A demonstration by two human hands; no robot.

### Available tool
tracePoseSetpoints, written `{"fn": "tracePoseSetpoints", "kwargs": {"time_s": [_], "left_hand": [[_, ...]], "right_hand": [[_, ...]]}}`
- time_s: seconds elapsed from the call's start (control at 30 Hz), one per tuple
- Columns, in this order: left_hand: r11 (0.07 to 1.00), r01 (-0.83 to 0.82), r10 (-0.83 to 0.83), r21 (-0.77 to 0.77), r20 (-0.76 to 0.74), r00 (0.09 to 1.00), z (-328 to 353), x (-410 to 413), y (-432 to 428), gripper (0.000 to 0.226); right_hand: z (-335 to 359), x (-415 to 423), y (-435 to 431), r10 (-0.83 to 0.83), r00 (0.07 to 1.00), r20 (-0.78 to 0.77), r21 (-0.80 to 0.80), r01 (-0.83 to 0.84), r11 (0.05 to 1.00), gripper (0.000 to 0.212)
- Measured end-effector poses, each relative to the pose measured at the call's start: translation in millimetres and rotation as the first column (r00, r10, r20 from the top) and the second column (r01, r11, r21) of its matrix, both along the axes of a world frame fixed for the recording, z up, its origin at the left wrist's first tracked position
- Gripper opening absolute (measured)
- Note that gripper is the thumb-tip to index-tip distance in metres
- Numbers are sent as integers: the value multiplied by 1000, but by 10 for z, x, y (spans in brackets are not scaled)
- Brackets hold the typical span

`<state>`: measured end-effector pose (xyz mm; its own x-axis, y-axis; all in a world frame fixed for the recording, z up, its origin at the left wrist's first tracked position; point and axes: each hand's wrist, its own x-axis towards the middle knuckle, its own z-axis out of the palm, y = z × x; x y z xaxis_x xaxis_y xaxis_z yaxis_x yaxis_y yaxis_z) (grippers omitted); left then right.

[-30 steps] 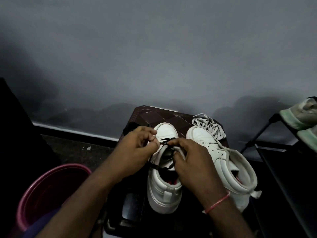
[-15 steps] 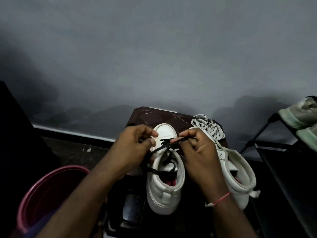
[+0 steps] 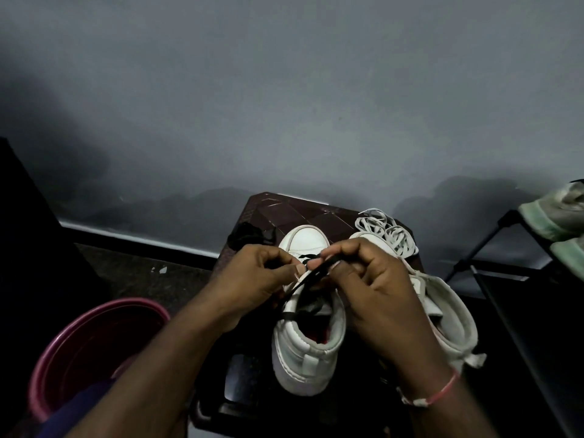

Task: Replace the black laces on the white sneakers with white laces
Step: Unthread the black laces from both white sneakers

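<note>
at the far left a pink bucket [image 3: 94, 339] stands on the floor, with a bit of purple cloth [image 3: 79, 412] at its near rim. beside it is a dark brown tabletop [image 3: 303, 213], set close to a grey wall [image 3: 284, 105]. on the tabletop's left far corner lies a small black bundle [image 3: 249, 237]; it is too dark to tell what it is.

the left hand [image 3: 262, 279] has its fingers curled in, and its thumb and forefinger pinch together right at the black lace [image 3: 311, 273] where that crosses the eyelet edge of the laced sneaker [image 3: 308, 352]. this white high-top stands upright in the middle of the tabletop, toe pointing to the wall, heel toward the person. the black lace is threaded in its lower eyelets only, and one strand runs slanting up from the sneaker's left side to the right hand [image 3: 376, 289]. the right hand is curled too, holding that strand between thumb and fingertips just above the tongue. a thin pink thread [image 3: 442, 390] is tied round its wrist.

just beside and to the right, the other sneaker [image 3: 452, 314] lies leaning outward, partly hidden by the right hand. the white laces [image 3: 388, 235] lie in a loose heap at its toe, on the tabletop's far right corner.

at the far right a black metal rack [image 3: 505, 263] carries pale greenish shoes [image 3: 562, 210].
</note>
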<state>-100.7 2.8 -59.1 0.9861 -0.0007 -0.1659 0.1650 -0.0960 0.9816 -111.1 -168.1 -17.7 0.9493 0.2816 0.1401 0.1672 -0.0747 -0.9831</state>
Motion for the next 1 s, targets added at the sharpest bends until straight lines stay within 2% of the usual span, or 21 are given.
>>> {"fn": "tracePoseSetpoints", "kwargs": {"time_s": [0.1,0.17,0.27,0.4,0.53,0.57,0.63,0.7,0.8,0.87,0.93,1.0], "left_hand": [[1000,2,-1,-28,15,1000,-16,63,-10,10],[999,23,-24,24,22,999,-7,115,-10,14],[983,89,-98,162,49,994,32,172,-51,20],[973,109,-131,205,95,987,7,190,-78,22],[954,47,-110,296,200,974,-45,219,-59,14],[954,36,-110,299,233,966,-46,221,-67,11],[975,31,-93,218,279,956,-58,224,-84,9],[998,21,-36,59,256,966,-57,210,-124,19],[979,-8,29,-202,100,995,-8,181,-176,25],[947,-19,16,-320,-11,1000,26,180,-167,20],[929,20,-39,-370,-45,998,37,180,-129,16],[951,88,-95,-297,-11,995,33,166,-95,27]], "right_hand": [[14,-44,2,107,987,123,-277,-69,958,19],[52,-57,-27,142,977,159,-389,-71,919,20],[96,-55,-101,169,968,187,-456,-67,887,20],[124,-110,-94,165,966,199,-503,-43,863,15],[-15,-88,11,-73,957,281,-409,189,893,10],[-47,-72,20,-132,941,311,-400,255,880,15],[-83,-27,19,-176,926,335,-457,323,828,28],[-100,29,-1,-163,954,251,-544,278,792,37],[-138,61,-27,-111,988,104,-602,152,784,36],[-157,54,-35,-109,989,97,-615,146,775,36],[-165,45,-33,-112,988,110,-630,156,761,37],[-168,47,-38,-129,986,101,-632,164,758,36]]}}
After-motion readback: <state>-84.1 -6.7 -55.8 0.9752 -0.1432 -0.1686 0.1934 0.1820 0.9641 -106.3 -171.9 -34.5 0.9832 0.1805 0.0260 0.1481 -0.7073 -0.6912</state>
